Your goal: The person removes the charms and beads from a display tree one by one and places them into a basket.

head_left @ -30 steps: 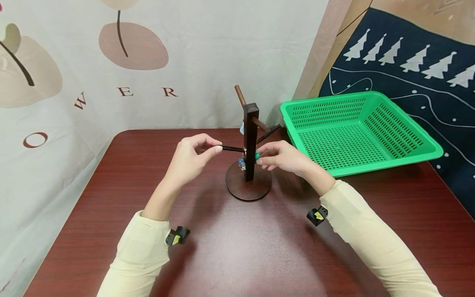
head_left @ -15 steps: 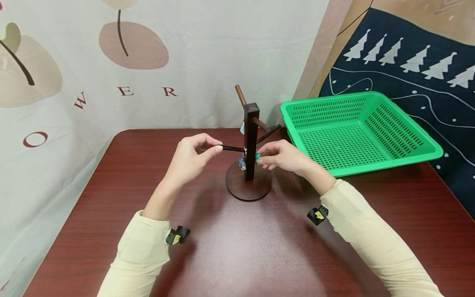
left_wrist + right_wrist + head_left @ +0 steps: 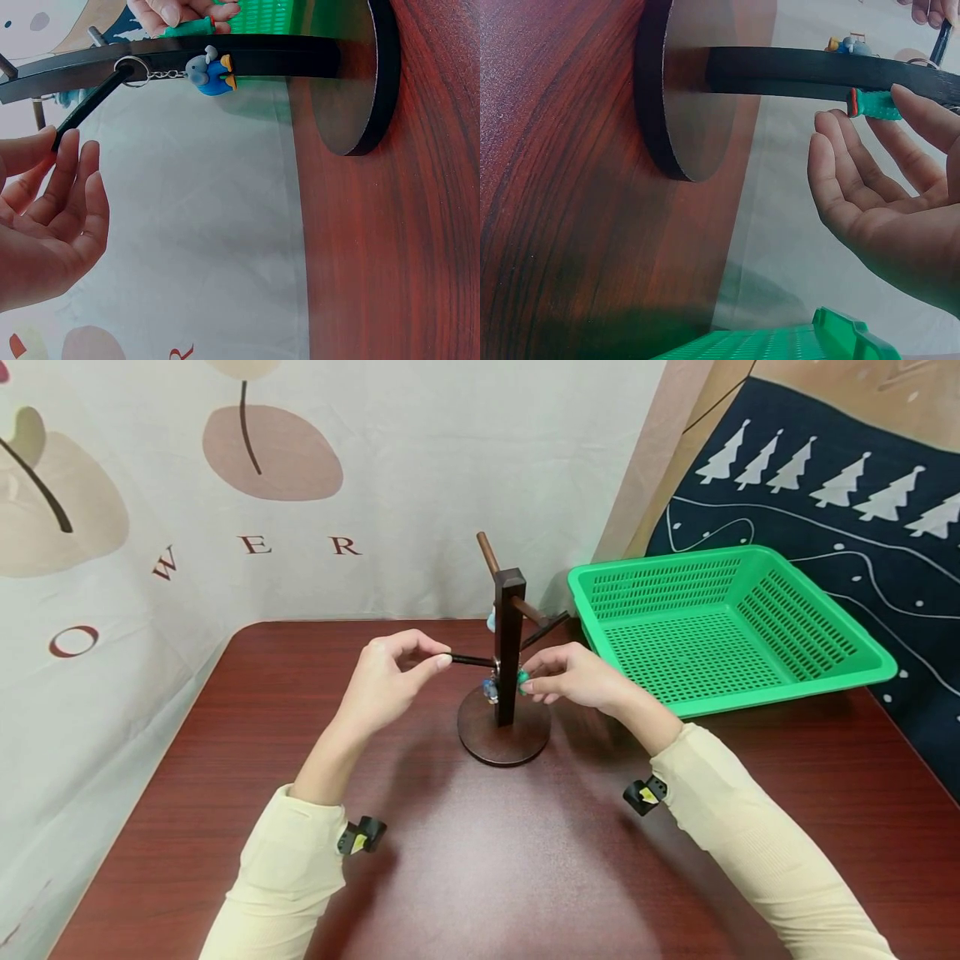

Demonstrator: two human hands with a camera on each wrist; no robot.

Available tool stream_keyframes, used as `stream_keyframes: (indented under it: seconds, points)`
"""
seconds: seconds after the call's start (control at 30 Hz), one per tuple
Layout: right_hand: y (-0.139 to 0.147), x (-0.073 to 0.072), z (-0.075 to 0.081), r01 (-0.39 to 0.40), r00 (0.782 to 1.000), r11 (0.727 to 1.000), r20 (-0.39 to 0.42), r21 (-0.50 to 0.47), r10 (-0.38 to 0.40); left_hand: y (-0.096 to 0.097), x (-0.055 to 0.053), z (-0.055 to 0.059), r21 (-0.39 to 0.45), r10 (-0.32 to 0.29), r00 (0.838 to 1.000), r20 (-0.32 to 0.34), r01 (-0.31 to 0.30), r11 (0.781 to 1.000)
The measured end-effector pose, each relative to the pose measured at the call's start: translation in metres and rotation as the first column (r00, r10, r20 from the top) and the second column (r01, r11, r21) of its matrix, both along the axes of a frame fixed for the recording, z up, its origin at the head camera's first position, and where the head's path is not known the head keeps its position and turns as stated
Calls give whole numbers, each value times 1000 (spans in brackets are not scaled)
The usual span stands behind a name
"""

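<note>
A dark wooden stand (image 3: 508,647) with a round base and several pegs stands upright on the table. My left hand (image 3: 386,681) pinches the outer end of its black peg (image 3: 91,107) between thumb and index finger. From that peg, close to the post, a keychain with a blue and grey elephant-like figure (image 3: 210,73) hangs by its metal ring. On the post's other side my right hand (image 3: 573,677) holds a green keychain charm (image 3: 877,105) with a red end between thumb and fingers. The post partly hides this charm in the left wrist view.
A green plastic basket (image 3: 731,703) sits at the back right of the reddish-brown table (image 3: 525,877). Behind the post dangles a light blue charm (image 3: 491,620). Another dark peg (image 3: 546,628) juts out right above my right hand. A printed cloth (image 3: 420,485) hangs behind the table.
</note>
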State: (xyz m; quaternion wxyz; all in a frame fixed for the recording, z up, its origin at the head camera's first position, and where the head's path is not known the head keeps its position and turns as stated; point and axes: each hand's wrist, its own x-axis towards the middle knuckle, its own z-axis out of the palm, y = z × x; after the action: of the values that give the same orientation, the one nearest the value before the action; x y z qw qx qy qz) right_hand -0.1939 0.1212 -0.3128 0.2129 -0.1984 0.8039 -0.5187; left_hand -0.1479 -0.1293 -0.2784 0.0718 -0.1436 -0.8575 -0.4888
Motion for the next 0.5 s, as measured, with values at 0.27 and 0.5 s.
stream_keyframes:
  seconds: [0.27,0.5]
  points:
    - [1,2,4,-19,999,1000,-26,-2,19,0,1,2,11,0,1000,22,-1,1000]
    - [3,5,9,-15,1000,1000,-21,0,15,0,2,2,10,2,1000,24,-3,1000]
